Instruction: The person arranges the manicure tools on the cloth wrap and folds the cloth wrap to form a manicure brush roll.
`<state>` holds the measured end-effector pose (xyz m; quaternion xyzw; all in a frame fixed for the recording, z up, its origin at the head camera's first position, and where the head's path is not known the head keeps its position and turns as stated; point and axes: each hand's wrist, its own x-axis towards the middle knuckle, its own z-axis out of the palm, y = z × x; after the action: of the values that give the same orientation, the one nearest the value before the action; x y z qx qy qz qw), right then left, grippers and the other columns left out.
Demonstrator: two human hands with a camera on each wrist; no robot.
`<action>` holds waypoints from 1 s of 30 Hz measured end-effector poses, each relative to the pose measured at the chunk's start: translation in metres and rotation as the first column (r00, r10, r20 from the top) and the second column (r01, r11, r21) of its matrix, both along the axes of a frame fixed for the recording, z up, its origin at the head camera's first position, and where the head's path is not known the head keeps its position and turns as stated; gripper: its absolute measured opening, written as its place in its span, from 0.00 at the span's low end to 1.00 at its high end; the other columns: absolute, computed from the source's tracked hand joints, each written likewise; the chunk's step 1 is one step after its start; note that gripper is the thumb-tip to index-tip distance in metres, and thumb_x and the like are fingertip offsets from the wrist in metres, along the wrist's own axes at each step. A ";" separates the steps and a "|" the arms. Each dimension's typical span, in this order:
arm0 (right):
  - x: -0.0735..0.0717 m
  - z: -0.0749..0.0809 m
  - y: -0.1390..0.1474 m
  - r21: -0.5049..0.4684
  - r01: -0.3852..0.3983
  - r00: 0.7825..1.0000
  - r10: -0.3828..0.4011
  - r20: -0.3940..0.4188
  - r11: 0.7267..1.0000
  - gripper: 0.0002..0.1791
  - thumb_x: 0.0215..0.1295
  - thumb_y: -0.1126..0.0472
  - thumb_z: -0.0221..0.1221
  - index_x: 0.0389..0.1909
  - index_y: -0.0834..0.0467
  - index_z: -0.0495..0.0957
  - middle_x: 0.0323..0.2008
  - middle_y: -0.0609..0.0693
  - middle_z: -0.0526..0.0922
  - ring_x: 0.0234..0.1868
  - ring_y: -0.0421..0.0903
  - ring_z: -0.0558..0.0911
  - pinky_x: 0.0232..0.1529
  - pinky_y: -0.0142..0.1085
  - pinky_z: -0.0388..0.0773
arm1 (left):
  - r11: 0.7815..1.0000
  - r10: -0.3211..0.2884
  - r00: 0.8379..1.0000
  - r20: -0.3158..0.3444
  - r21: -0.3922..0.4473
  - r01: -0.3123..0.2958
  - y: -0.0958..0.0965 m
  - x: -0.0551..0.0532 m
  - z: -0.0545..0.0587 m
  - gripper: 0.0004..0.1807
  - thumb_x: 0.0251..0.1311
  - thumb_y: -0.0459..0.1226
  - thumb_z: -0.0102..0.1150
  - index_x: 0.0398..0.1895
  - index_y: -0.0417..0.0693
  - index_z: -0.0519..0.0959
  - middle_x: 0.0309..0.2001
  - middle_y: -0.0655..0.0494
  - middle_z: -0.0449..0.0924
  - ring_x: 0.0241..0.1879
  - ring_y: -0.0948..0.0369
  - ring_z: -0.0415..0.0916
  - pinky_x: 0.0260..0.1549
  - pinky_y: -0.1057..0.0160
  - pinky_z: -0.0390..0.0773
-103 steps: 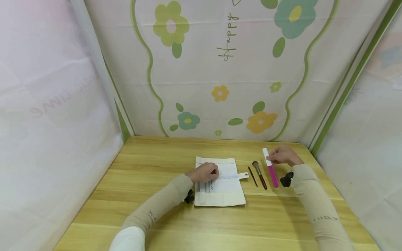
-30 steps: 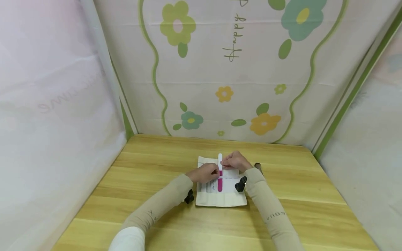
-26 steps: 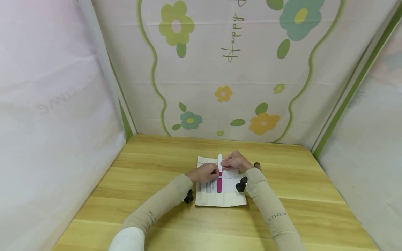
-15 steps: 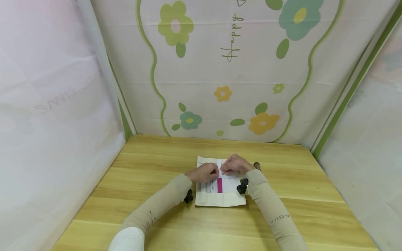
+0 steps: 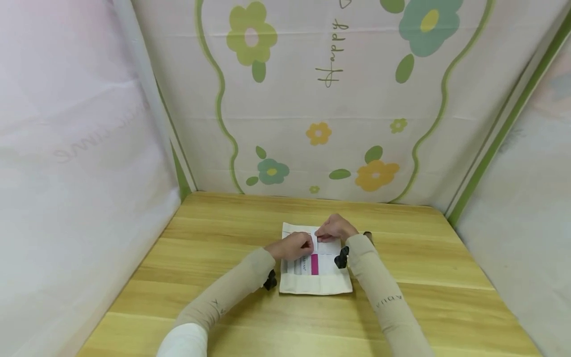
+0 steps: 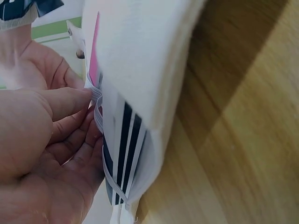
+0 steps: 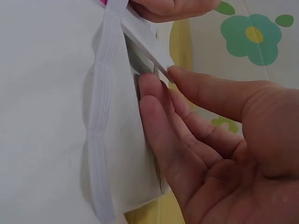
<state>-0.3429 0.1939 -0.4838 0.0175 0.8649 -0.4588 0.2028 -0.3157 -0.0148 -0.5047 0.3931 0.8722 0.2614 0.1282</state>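
A cream fabric roll-up case (image 5: 316, 285) lies unfolded on the wooden table. On it is a pink and white nail file (image 5: 314, 264), passing under a white elastic band (image 7: 100, 102); its pink lower end goes behind the case's bottom flap. My left hand (image 5: 295, 246) pinches the elastic band beside the file, as the left wrist view shows. My right hand (image 5: 334, 228) holds the white upper end of the file, with the thumb on its edge in the right wrist view. Several dark-and-white striped strips (image 6: 126, 144) sit in the case at left.
The tip of a makeup brush (image 5: 368, 236) shows to the right of the case, the rest hidden by my right forearm (image 5: 379, 282). Fabric walls with printed flowers (image 5: 374, 173) stand behind the table (image 5: 223, 213) and on both sides.
My right hand has carried the nail file left from beside the brush onto the case. The file has slid down under the elastic and behind the bottom flap. My left hand has stayed on the case.
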 end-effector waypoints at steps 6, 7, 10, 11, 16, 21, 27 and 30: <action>-0.002 -0.003 0.003 -0.005 0.014 1.000 -0.013 0.010 1.000 0.06 0.67 0.65 0.70 0.38 0.65 0.91 0.27 0.53 0.91 0.24 0.39 0.87 0.34 0.30 0.85 | 1.000 -0.002 1.000 0.014 -0.003 0.002 0.003 0.001 -0.001 0.07 0.78 0.33 0.56 0.40 0.45 0.82 0.36 0.57 0.81 0.34 0.69 0.72 0.40 0.72 0.75; -0.002 -0.004 0.003 -0.002 0.004 1.000 -0.004 0.009 1.000 0.06 0.67 0.65 0.70 0.38 0.65 0.91 0.27 0.52 0.91 0.24 0.39 0.86 0.34 0.30 0.84 | 1.000 -0.002 1.000 0.006 -0.005 0.002 0.004 0.001 -0.001 0.07 0.78 0.33 0.56 0.40 0.45 0.82 0.36 0.57 0.81 0.34 0.69 0.72 0.41 0.72 0.75; -0.002 -0.005 0.004 0.000 -0.021 1.000 0.021 0.009 1.000 0.07 0.68 0.64 0.69 0.38 0.65 0.91 0.27 0.50 0.91 0.25 0.38 0.86 0.33 0.29 0.84 | 1.000 -0.001 1.000 -0.014 -0.003 0.001 0.003 0.002 0.001 0.06 0.77 0.33 0.56 0.40 0.45 0.82 0.37 0.57 0.82 0.35 0.69 0.73 0.41 0.71 0.76; -0.002 -0.005 0.004 0.002 -0.029 1.000 0.029 0.008 1.000 0.07 0.69 0.64 0.69 0.38 0.65 0.91 0.27 0.50 0.91 0.25 0.38 0.86 0.33 0.29 0.84 | 1.000 -0.001 1.000 -0.019 0.000 0.001 0.002 0.001 0.002 0.06 0.77 0.33 0.57 0.40 0.45 0.82 0.37 0.57 0.82 0.35 0.69 0.73 0.41 0.71 0.76; -0.001 -0.003 0.003 0.002 -0.052 0.999 0.052 0.015 0.999 0.07 0.70 0.65 0.68 0.40 0.65 0.91 0.29 0.51 0.91 0.27 0.38 0.87 0.34 0.30 0.86 | 1.000 -0.004 1.000 -0.028 0.000 0.004 0.000 -0.001 0.003 0.06 0.77 0.32 0.56 0.41 0.43 0.83 0.36 0.56 0.82 0.34 0.68 0.73 0.41 0.71 0.77; 0.002 0.001 0.006 0.031 -0.091 0.995 0.092 -0.040 0.995 0.08 0.70 0.64 0.68 0.41 0.65 0.91 0.35 0.55 0.92 0.34 0.42 0.89 0.40 0.35 0.88 | 1.000 -0.004 0.999 -0.032 0.011 0.004 0.001 0.000 0.006 0.06 0.76 0.31 0.57 0.39 0.42 0.83 0.35 0.57 0.82 0.34 0.68 0.73 0.42 0.68 0.79; 0.010 0.021 0.035 0.209 -0.159 0.958 0.202 -0.205 0.965 0.08 0.70 0.62 0.69 0.41 0.64 0.90 0.38 0.56 0.91 0.37 0.48 0.88 0.43 0.43 0.87 | 1.000 0.025 0.999 0.041 0.000 -0.025 0.003 0.002 0.007 0.06 0.75 0.33 0.59 0.38 0.43 0.84 0.33 0.60 0.80 0.33 0.68 0.71 0.40 0.71 0.74; 0.013 0.031 0.058 0.337 -0.198 0.914 0.297 -0.275 0.921 0.09 0.70 0.61 0.68 0.34 0.64 0.87 0.28 0.51 0.85 0.28 0.41 0.78 0.34 0.39 0.80 | 0.999 0.034 0.998 0.051 -0.018 -0.034 0.004 0.003 0.010 0.05 0.75 0.34 0.60 0.39 0.45 0.84 0.34 0.59 0.80 0.34 0.67 0.71 0.40 0.71 0.74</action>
<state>-0.3296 0.2518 -0.4523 -0.1374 0.9411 -0.2882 0.1115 -0.3125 -0.0108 -0.4951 0.3702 0.8774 0.2660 0.1496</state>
